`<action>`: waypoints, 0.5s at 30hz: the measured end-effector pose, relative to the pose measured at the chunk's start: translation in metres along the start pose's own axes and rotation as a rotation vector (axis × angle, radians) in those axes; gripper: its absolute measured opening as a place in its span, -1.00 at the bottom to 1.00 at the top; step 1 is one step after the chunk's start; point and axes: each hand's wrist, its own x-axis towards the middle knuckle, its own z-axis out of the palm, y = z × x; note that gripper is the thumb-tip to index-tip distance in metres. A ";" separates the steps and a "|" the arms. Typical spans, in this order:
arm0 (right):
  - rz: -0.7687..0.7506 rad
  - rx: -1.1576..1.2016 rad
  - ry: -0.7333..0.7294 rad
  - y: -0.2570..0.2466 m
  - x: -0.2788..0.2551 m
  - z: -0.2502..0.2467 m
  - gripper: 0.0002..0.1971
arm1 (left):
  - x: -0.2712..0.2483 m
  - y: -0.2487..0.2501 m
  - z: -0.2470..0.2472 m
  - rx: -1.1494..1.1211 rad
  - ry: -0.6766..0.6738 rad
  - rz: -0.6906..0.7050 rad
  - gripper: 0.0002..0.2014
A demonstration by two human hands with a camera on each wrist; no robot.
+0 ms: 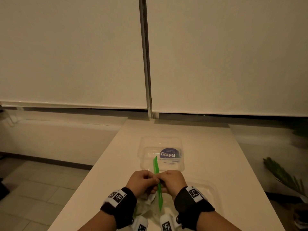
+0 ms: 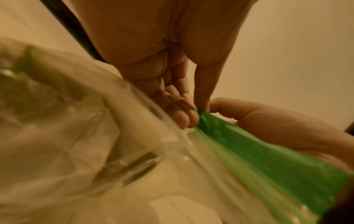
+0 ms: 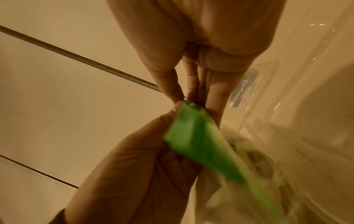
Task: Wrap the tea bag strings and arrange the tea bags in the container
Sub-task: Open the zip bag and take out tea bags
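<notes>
I take the clear container [image 1: 162, 153] on the table [image 1: 216, 147] as my landmark: it sits open with a round purple "ClayG" label [image 1: 168, 153] inside. Just short of it, on its left side, my left hand [image 1: 143, 180] curls its fingers and pinches the green strip [image 1: 157, 174] of a clear plastic bag [image 1: 148, 204]. The bag hangs below both hands, holding pale bundles I cannot make out as tea bags for certain. Right of the strip, touching it, my right hand [image 1: 173, 180] pinches the same green edge between thumb and fingertips [image 3: 177, 94]. A clear lid [image 1: 205, 189] lies on the near right of the container.
</notes>
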 end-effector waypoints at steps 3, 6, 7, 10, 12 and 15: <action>0.003 -0.040 0.026 -0.002 0.000 0.000 -0.83 | -0.001 0.003 -0.001 0.065 -0.027 0.025 -0.90; 0.000 0.011 0.006 -0.001 -0.001 0.001 -0.83 | -0.002 0.005 -0.004 0.083 -0.025 0.041 -0.89; -0.001 0.047 -0.006 0.000 -0.002 0.001 -0.87 | -0.002 0.005 -0.005 0.096 -0.022 0.056 -0.89; -0.028 0.021 0.019 0.005 -0.004 0.001 -0.90 | -0.003 0.003 -0.006 0.188 -0.003 0.112 -0.90; -0.035 -0.119 0.040 0.008 -0.005 -0.001 -0.84 | -0.005 0.000 -0.004 0.269 0.010 0.137 -0.83; -0.013 -0.254 0.045 0.008 -0.007 -0.006 -0.81 | -0.008 -0.004 0.004 0.344 0.031 0.144 -0.82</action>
